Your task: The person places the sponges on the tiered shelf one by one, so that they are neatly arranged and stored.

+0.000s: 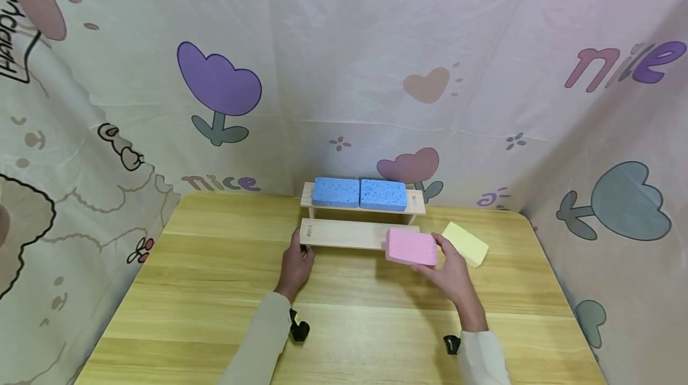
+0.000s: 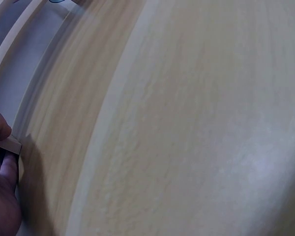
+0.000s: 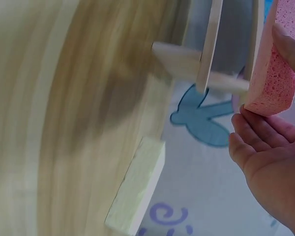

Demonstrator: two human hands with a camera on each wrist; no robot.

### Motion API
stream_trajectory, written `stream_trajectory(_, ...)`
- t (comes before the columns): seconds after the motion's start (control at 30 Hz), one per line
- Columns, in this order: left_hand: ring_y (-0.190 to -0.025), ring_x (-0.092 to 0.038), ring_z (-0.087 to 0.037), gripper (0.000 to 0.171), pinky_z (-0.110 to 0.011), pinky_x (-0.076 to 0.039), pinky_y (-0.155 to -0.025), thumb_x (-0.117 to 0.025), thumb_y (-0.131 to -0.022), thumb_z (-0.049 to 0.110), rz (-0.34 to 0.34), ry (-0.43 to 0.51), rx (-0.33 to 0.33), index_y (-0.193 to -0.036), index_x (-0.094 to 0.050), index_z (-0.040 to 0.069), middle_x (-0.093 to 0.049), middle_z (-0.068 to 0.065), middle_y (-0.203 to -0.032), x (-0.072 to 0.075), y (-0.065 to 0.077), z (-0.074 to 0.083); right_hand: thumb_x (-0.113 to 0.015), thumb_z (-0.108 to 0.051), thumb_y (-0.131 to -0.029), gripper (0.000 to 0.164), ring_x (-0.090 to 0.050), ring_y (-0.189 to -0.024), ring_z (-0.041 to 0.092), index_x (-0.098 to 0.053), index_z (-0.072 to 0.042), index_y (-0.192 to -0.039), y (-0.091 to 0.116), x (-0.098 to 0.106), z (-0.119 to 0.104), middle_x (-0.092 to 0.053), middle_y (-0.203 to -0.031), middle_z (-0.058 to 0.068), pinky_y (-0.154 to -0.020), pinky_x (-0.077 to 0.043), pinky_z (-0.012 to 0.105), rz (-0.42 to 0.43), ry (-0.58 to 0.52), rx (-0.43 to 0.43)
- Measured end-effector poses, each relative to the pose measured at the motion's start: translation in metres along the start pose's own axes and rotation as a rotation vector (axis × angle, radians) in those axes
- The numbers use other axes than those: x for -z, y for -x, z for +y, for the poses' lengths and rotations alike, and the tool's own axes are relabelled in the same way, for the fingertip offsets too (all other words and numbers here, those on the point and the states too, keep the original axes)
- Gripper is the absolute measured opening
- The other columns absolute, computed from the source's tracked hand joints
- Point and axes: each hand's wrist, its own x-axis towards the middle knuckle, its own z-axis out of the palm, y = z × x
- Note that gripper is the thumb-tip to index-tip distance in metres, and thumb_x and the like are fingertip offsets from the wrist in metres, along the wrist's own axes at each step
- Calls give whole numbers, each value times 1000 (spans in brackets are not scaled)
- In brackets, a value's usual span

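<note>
My right hand point(image 1: 451, 271) pinches a pink sponge point(image 1: 411, 246) between thumb and fingers. The sponge is held over the right end of the lower step of a two-tier wooden rack point(image 1: 344, 234). In the right wrist view, the thumb presses one face of the pink sponge point(image 3: 273, 83) and fingertips support its lower end. My left hand point(image 1: 295, 265) grips the front left corner of the rack; the left wrist view shows thumb and fingers around a wooden end piece point(image 2: 11, 145). Two blue sponges point(image 1: 335, 192) lie side by side on the upper step.
A pale yellow sponge point(image 1: 466, 244) lies on the wooden table point(image 1: 215, 289), right of the rack and near the right hand. A printed cloth point(image 1: 322, 62) hangs behind the table and along both sides, close behind the rack.
</note>
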Motion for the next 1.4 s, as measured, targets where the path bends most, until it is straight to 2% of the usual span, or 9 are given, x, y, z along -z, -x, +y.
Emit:
stream_trajectory(0.23, -120, -55, -34, 66, -47, -50, -94, -48, -95, 7, -6, 6, 11, -152, -16, 12, -56, -22, -129, 0, -1, 0, -86, -23, -67, 86, -44, -129, 37, -42, -3, -138, -8, -16, -18, -49, -139, 20, -105, -38, 56, 2, -48, 66)
stream_trajectory(0.6, -123, -54, -33, 66, -47, -49, -97, -48, -95, 8, -12, 4, 6, -153, -14, 12, -54, -21, -133, 1, -3, -3, -87, -21, -66, 86, -44, -130, 36, -43, -3, -137, -20, -32, -38, -50, -138, 18, -107, -36, 55, -11, -78, 84)
stream_trajectory(0.87, -125, -52, -35, 66, -47, -48, -98, -47, -95, 6, -7, 11, 6, -152, -15, 10, -50, -24, -137, 1, -2, -3, -87, -22, -65, 88, -45, -129, 35, -42, -2, -138, -22, -54, -53, -50, -138, 18, -107, -37, 52, -16, -43, 113)
stream_trajectory(1.17, -118, -57, -35, 67, -47, -50, -94, -50, -93, 5, 13, 9, -11, -152, -18, 13, -56, -24, -131, 0, -1, -3, -87, -23, -65, 88, -47, -128, 37, -42, 1, -137, -28, -75, -69, -50, -138, 19, -107, -39, 51, 17, -2, 160)
stream_trajectory(1.4, -118, -57, -35, 68, -47, -51, -94, -50, -92, 4, 22, 11, -28, -152, -19, 12, -56, -24, -130, 0, -1, -3, -88, -23, -65, 89, -48, -126, 37, -42, 4, -136, -34, -88, -77, -50, -137, 21, -106, -40, 50, 6, -25, 181)
